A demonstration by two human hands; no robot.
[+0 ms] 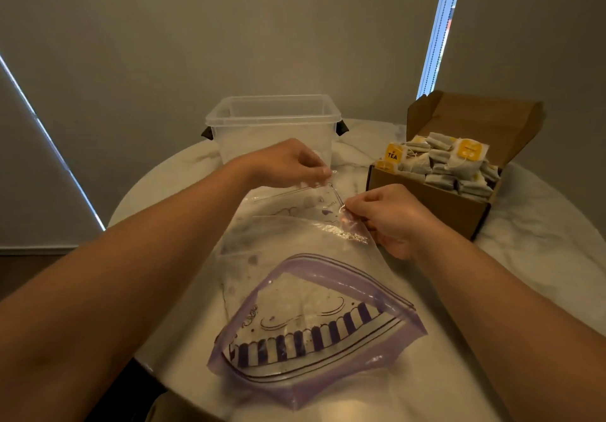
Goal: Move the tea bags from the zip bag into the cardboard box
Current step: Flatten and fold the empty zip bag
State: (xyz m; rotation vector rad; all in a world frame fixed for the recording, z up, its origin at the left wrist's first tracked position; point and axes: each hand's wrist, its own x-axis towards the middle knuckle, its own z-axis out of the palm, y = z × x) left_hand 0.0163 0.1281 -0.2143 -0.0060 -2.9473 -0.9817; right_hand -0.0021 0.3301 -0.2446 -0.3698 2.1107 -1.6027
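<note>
A clear zip bag [295, 277] with a purple zip rim lies on the round marble table [541, 234], its open mouth toward me. I see no tea bags inside it. My left hand [288, 162] pinches the bag's far bottom edge near its corner. My right hand [393, 218] pinches the same far end, a little nearer to me, and the plastic is crumpled there. To the right stands the open cardboard box [426, 205], heaped with tea bags [446, 162] that carry yellow tags.
An open clear plastic tub [272, 126] with dark side clips stands at the table's far edge, just behind my left hand. The box's lid flap stands upright at the back right. Window blinds close off the background.
</note>
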